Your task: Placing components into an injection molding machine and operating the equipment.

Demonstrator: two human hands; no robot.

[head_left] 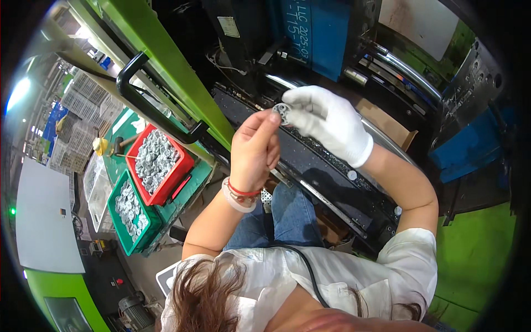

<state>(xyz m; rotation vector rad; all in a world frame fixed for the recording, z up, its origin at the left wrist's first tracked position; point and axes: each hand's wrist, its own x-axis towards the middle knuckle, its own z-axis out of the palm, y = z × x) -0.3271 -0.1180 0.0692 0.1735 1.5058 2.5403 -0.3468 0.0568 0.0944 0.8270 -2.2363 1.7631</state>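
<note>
In front of my body, a small round grey part with holes (281,113) is held up between my two hands. My bare left hand (255,145) pinches its left edge between thumb and fingers, the other fingers curled in. On the other side, my right hand (332,124) in a white glove has thumb and fingertips closed on the part's right edge. The gloved fingertips partly cover it.
To the left, a red bin (185,163) and a green bin (154,224) full of grey round parts stand on a green table (124,124), near a hammer (118,146). A green machine frame (171,61) with a black handle (123,83) rises close by. Metal bars (326,202) cross ahead.
</note>
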